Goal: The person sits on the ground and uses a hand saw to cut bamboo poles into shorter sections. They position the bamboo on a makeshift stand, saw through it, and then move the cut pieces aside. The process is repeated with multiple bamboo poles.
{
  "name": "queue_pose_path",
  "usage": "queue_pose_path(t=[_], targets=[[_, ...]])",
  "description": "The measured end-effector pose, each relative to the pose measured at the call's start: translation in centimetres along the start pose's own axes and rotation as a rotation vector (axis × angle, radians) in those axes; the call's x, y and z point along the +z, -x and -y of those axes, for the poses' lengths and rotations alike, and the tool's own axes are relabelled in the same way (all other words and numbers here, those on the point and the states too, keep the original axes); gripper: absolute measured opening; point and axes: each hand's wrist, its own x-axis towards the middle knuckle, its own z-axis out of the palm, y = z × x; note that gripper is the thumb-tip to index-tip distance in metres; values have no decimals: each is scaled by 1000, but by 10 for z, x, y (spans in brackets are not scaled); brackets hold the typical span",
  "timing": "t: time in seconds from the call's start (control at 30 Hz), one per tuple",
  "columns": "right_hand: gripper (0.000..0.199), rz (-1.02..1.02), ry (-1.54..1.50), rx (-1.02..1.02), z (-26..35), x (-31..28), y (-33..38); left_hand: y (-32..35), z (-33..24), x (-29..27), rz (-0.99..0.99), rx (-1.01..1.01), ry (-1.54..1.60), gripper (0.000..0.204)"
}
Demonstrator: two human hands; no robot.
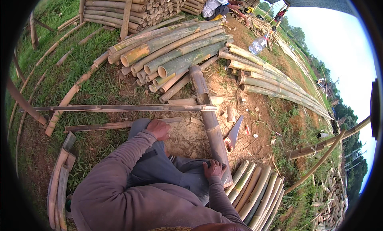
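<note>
My left hand [158, 129] rests by my left knee, its fingers loosely bent with nothing seen in them. My right hand [214, 168] lies over my right knee, fingers apart and holding nothing. Just beyond it a thick bamboo pole [213, 129] runs away from me, with a notch cut near its far end. Across this pole lies a long, dark split bamboo strip [119, 108], reaching far to the left. A shorter strip [115, 125] is on the ground beside my left knee. Right of the pole sits a handsaw [234, 131] with a brownish handle.
Bamboo poles are piled ahead [175, 51] and ahead to the right [271, 73]. Cut lengths [255, 191] lie near my right side, curved pieces [60, 183] at my left. A clear plastic bottle [258, 45] stands farther off. Another person [217, 5] crouches at the back.
</note>
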Motion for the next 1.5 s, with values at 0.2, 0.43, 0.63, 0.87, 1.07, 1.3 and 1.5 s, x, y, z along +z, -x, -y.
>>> queue_pose_path(t=[0.2,0.43,0.63,0.87,1.07,1.3,1.5], targets=[[54,-4,1,-4,2,-2,2,2,0,3,-31,5,-32,51],[54,-17,27,-24,7,-11,-4,6,-2,4,-63,16,-84,46],[55,-7,27,-6,-4,1,5,3,-2,3,-73,18,-94,44],[55,-14,-28,-20,0,-3,5,7,1,6,-122,35,-55,44],[54,-6,-11,-26,-1,-4,10,12,-6,-9,-98,44,-55,44],[78,29,-273,119,-19,-33,-35,11,-10,-13,-54,55,-55,50],[69,-505,-615,-49,-16,-189,-131,9,-6,-9,-74,46,13,52]])
